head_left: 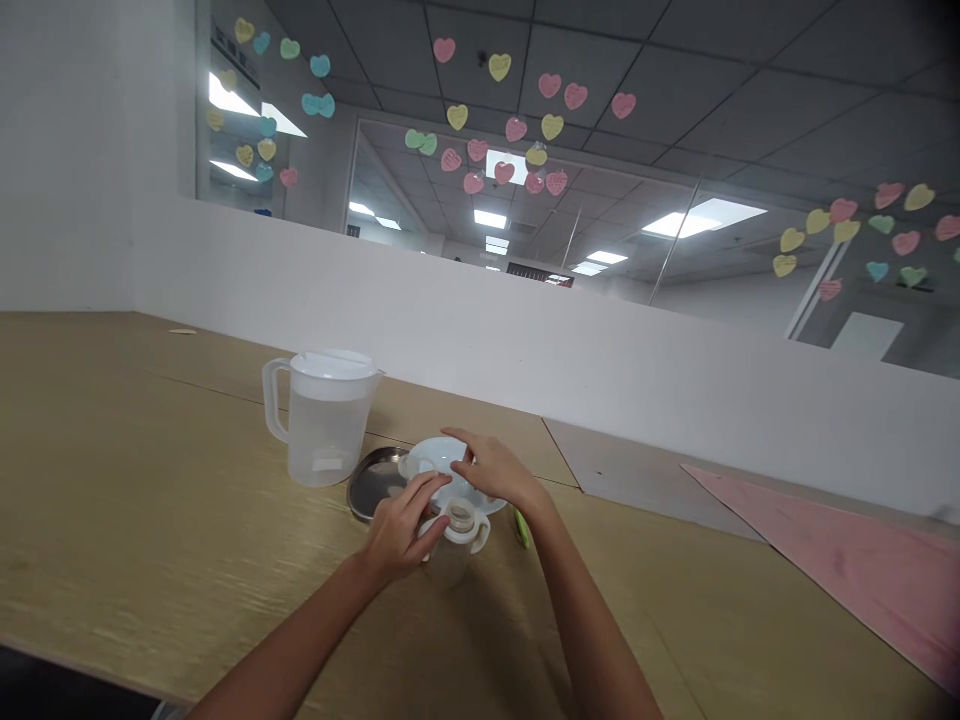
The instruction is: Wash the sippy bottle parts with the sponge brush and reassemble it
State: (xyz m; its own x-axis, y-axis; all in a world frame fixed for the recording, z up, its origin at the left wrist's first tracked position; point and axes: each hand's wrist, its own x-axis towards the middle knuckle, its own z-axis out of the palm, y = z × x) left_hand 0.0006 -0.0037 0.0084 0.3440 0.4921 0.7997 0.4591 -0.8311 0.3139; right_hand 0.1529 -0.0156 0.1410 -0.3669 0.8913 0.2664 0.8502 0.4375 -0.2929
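A baby bottle [450, 560] with two side handles and an uncovered round mouth stands upright on the table in front of me. My left hand [401, 525] is at its left side, thumb by the handle and fingers stretched forward over a white plate [487, 500]. Whether the thumb touches the bottle I cannot tell. Above the plate hovers my right hand [491, 465], with thumb and index finger apart and the other fingers partly hidden. A small clear cap-like piece [414, 464] sits at the plate's left side, partly covered by my left fingers.
Left of the plate is a round metal tray [367, 485]. Behind it stands a lidded clear pitcher [322, 430] with liquid. A green object [522, 528] lies by my right forearm. A pink sheet [847, 560] covers the right side. A white wall [465, 320] with glass borders the table.
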